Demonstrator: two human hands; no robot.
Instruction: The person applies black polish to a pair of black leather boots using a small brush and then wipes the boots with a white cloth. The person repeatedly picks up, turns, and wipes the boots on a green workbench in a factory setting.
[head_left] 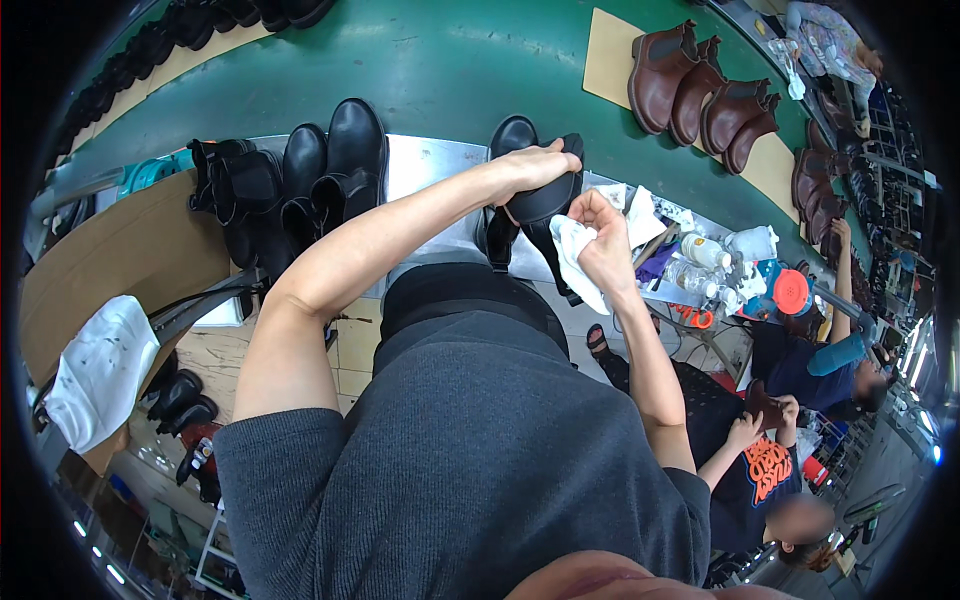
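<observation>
Just ahead of my body, my left hand grips a black boot, its fingers wrapped over the sole end and the boot tilted. A crumpled white cloth is pinched in my right hand, close beside that boot. Whether the cloth touches the leather cannot be made out. Behind my left hand stands another black boot, partly hidden by the hand and the held boot. To the left, several black boots, among them an upright one, are grouped at the metal bench edge.
Bottles, crumpled tissues and orange-handled scissors crowd the bench on my right. Brown boots line a board on the green surface. A cardboard sheet rises at left. Co-workers sit at right, one holding a brown boot.
</observation>
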